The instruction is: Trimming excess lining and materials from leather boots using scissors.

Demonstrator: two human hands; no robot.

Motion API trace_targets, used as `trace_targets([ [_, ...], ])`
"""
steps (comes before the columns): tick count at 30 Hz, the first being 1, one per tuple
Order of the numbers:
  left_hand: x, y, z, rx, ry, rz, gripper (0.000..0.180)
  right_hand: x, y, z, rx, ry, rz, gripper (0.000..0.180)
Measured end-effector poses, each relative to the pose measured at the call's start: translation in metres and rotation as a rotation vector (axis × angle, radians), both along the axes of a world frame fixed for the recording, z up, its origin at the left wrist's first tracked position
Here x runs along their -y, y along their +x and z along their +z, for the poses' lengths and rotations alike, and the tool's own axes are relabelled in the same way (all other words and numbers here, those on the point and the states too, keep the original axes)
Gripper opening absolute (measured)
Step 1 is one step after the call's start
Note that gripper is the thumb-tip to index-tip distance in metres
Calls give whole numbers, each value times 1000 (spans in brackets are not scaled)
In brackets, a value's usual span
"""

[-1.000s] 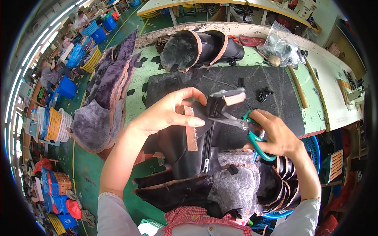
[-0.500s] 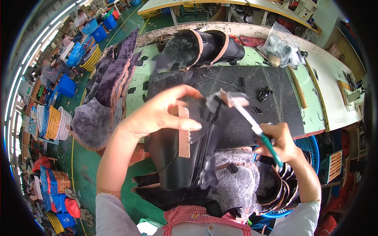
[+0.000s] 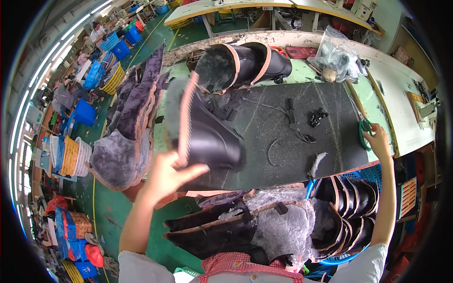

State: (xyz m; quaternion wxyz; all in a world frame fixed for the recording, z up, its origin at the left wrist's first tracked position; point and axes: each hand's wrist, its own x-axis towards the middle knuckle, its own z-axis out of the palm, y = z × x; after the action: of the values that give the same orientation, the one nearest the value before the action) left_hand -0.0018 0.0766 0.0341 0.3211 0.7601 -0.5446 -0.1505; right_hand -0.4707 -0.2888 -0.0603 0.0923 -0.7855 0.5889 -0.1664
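Note:
In front of me on the left, a shiny black boot [image 3: 214, 144] with dark fleece lining and a pinkish serrated edge band stands tilted over the black mat [image 3: 264, 113]. My left hand [image 3: 166, 178] grips it at the lower end of that band, thumb stretched toward the black side; the fingers behind are partly hidden. The boot's upper part is smeared by motion. At the mat's right edge my right hand [image 3: 379, 140] is closed on the green handles of scissors [image 3: 364, 133]. A thin grey fleece scrap [image 3: 317, 165] lies near the mat's front edge.
Two nested black boots [image 3: 257, 63] lie at the back, beside a clear plastic bag [image 3: 336, 54]. Fleece-lined pieces [image 3: 113, 155] are piled at left. Grey fleece pieces [image 3: 283, 231] lie close to my body, next to a blue basket [image 3: 370, 174] of boots. Black scraps [image 3: 317, 117] dot the mat.
The boot has moved from before my chest up and left, and turned so its lining shows. My right hand has carried the scissors right, to the mat's edge. A fleece scrap now lies on the mat.

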Motion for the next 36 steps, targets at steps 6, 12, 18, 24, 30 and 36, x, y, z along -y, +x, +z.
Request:
trace_targets([
  [6,107,80,13,205,-291,433,44,-41,36,34,364,-29,92,26],
  [12,226,113,-67,-822,-483,103,33,-128,124,66,569,317,347,18],
  [18,156,79,-56,-159,-593,115,33,-196,155,33,453,1061,899,23],
  [24,-64,53,-27,-572,719,-367,23,-240,167,-26,365,1123,963,33],
  [30,-154,-24,-66,52,1172,-385,46,-259,173,-32,302,1077,894,33],
  [36,-134,-12,-46,-472,476,-59,28,-258,152,-36,80,390,1035,21],
])
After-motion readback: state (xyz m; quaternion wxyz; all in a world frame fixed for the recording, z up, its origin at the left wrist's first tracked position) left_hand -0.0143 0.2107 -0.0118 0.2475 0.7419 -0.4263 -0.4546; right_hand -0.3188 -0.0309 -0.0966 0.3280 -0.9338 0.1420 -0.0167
